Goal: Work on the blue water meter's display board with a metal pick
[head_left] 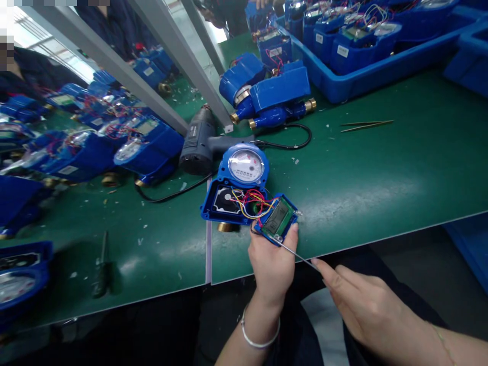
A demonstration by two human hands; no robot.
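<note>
Green bench — blue tray of meters

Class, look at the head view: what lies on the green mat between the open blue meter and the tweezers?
Between the open blue meter and the tweezers the green mat holds only small white scraps; a black cord loops along the upper edge.

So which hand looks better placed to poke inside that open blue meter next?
Probably the right hand: it pinches the thin metal probe, tip near the display module. The left hand is busy gripping that module beside the open meter.
</note>
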